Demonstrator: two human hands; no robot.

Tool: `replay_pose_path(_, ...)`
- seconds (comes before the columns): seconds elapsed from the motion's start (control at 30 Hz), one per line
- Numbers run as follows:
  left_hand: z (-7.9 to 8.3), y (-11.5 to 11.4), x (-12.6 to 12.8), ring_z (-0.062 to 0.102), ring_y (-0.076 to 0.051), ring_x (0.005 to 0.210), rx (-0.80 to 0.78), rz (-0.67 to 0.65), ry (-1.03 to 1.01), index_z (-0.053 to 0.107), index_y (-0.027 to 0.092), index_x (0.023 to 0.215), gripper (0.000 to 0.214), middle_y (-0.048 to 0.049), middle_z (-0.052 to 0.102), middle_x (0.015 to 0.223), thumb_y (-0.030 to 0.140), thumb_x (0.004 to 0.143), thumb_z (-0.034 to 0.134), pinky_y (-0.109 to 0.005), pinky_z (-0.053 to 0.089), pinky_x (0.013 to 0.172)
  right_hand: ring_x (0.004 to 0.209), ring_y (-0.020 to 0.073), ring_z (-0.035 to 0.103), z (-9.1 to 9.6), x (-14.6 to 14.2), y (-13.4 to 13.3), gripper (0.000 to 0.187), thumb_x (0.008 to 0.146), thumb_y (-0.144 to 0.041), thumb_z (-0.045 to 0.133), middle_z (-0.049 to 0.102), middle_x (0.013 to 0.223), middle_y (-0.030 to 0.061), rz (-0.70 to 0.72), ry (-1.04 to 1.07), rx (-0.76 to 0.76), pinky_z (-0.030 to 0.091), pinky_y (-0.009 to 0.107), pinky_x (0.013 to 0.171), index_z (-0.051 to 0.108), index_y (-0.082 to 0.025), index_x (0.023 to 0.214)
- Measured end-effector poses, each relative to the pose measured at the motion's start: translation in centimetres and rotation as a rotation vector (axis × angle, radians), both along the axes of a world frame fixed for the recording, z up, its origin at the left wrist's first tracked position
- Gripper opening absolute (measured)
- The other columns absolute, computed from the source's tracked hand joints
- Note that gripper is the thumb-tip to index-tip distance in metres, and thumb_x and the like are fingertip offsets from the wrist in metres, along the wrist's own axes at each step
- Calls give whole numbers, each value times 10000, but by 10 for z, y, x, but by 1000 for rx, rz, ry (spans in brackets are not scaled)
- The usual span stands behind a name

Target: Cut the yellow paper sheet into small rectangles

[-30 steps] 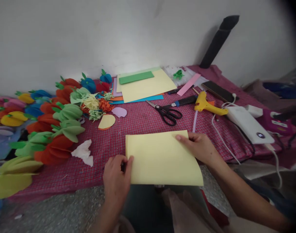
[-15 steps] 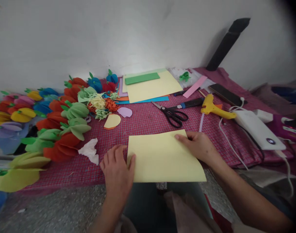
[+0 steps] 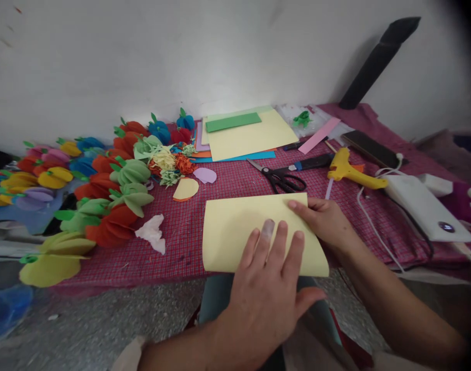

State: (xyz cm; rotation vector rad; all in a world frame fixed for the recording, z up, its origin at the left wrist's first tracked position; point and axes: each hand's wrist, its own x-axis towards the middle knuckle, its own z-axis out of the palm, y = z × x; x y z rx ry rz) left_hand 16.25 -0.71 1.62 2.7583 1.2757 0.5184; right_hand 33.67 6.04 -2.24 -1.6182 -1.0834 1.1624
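A pale yellow sheet of paper [image 3: 228, 226] lies at the table's front edge, its lower part bulging a little over the edge. My left hand [image 3: 266, 283] rests on it with the fingers stretched out and spread, palm down. At the sheet's upper right corner, my right hand [image 3: 328, 221] pinches the paper, thumb on top and fingers underneath. Black-handled scissors [image 3: 278, 178] lie partly open just beyond the sheet. Cut paper pieces in cream [image 3: 186, 189] and lilac [image 3: 205, 175] are to its upper left.
Several paper pumpkins [image 3: 115, 226] crowd the left side, near a crumpled white tissue [image 3: 152, 233]. At the back lie stacked coloured sheets [image 3: 251, 141]. A yellow glue gun [image 3: 353, 172], a phone [image 3: 370, 147] and a white power bank [image 3: 424, 208] with cables occupy the right.
My left hand has moved right, from the sheet's left edge onto its middle, with fingers spread. My right hand still holds the upper right corner. The view has shifted slightly.
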Motion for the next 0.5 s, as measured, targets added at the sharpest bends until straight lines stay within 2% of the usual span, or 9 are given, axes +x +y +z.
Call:
replay_pose_path(0.17, -3, 10, 17, 148, -274, 1287, -34, 4, -20, 256, 122, 1316, 773, -136, 246, 1388, 626, 736, 341, -444, 198, 1031, 568, 152, 575, -7, -4, 8, 353, 649, -484, 591, 672, 760, 50, 30, 27, 82, 439, 250, 495, 671, -172, 792)
replay_pose_path(0.23, -10, 19, 23, 125, -280, 1290, -38, 16, -29, 241, 106, 1319, 828, -148, 227, 1392, 654, 708, 349, -451, 178, 1035, 520, 140, 550, -11, -1, 9, 374, 663, -501, 564, 662, 695, 44, 43, -101, 93, 407, 240, 454, 672, -163, 784)
replay_pose_path(0.37, -30, 31, 30, 147, -296, 1282, -87, 52, 1, 252, 65, 1307, 900, -179, 250, 1376, 703, 675, 317, -468, 139, 1037, 442, 120, 482, -17, 6, 8, 418, 699, -523, 499, 609, 542, 25, 52, -527, 126, 300, 222, 383, 678, -149, 746)
replay_pose_path(0.5, -42, 27, 28, 153, -288, 1281, -130, 94, 60, 256, 54, 1302, 911, -178, 272, 1366, 718, 678, 268, -467, 126, 1040, 483, 129, 506, -17, 8, 8, 396, 734, -507, 467, 633, 589, 22, 81, -708, 154, 303, 230, 416, 678, -173, 770)
